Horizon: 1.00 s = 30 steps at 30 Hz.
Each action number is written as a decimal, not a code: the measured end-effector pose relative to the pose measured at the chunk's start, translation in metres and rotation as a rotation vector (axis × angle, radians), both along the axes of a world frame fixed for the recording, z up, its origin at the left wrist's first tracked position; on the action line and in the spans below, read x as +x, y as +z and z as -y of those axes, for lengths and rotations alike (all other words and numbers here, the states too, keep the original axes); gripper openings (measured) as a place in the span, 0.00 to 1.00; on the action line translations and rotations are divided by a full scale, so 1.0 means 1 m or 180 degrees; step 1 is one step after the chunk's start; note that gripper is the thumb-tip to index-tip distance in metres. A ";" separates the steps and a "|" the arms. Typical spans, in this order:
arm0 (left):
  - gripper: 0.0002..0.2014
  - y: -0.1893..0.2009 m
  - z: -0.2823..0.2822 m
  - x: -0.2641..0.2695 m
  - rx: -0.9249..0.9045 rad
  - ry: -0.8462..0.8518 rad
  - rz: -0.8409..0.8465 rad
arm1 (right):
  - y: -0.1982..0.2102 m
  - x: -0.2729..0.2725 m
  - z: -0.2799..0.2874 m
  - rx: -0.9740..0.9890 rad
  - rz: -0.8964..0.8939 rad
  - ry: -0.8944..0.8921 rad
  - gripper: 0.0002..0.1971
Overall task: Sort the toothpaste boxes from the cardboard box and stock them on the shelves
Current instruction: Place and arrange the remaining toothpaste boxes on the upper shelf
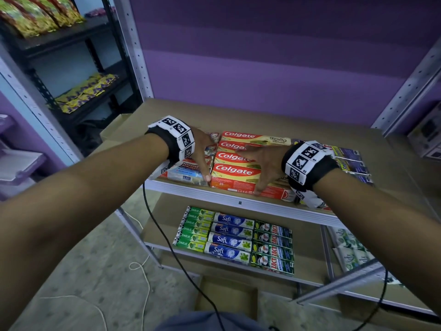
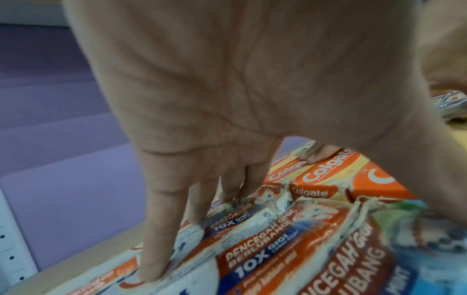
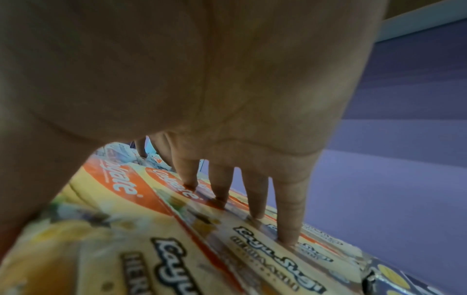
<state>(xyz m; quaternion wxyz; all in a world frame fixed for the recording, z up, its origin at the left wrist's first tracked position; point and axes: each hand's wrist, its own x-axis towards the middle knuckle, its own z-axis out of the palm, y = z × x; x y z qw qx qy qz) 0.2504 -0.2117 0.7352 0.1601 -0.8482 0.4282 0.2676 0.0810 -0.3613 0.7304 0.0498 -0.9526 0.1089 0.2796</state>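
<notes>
My left hand (image 1: pixel 201 152) lay flat with straight fingers on the red, white and blue Colgate boxes (image 1: pixel 183 172) at the left of the upper shelf (image 1: pixel 238 201); its grip was fully open and had hold of nothing, the fingertips (image 2: pixel 151 273) pressing down on the box tops while the thumb ran along the near left corner of the neighbouring stack. My right hand (image 1: pixel 263 163) was spread just as wide over the red and yellow Colgate boxes (image 1: pixel 235 172), 4 of which showed side by side in the head view; its fingers (image 3: pixel 288 225) stood straight on the tops of the further boxes and the thumb reached to the front edge of the nearest one, so this grip too was open and merely pressing. The 2 groups touched along their ends, and dark purple boxes (image 1: pixel 350 161) lay beside my right wrist. On the lower shelf (image 1: pixel 214 255) sat rows of green Darlie boxes (image 1: pixel 194 231), blue Safi boxes (image 1: pixel 230 237) and dark green boxes (image 1: pixel 273 247), side by side. An open cardboard box (image 1: pixel 226 297) stood on the floor below, near my legs, its contents not visible to me. A black cable (image 1: pixel 162 232) hung down from my left wrist.
</notes>
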 end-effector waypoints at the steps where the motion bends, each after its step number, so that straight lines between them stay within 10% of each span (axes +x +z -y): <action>1: 0.68 0.000 0.000 -0.001 -0.0037 -0.0044 0.0042 | 0.000 0.000 -0.001 -0.0020 0.0015 0.0026 0.65; 8: 0.50 0.012 -0.010 -0.013 -0.0758 -0.0375 -0.0197 | -0.001 -0.012 -0.004 0.0263 0.0455 -0.0076 0.62; 14: 0.12 0.028 -0.016 -0.047 -0.1744 -0.0470 -0.0251 | 0.002 -0.049 -0.007 0.0670 0.1391 -0.0277 0.16; 21: 0.09 -0.006 -0.060 -0.094 -0.1529 -0.0467 -0.1297 | -0.027 -0.107 -0.010 0.1732 0.1023 -0.0433 0.02; 30: 0.13 -0.154 -0.094 -0.121 -0.0694 0.0562 -0.2370 | -0.134 -0.152 -0.034 0.2152 0.0355 -0.0679 0.06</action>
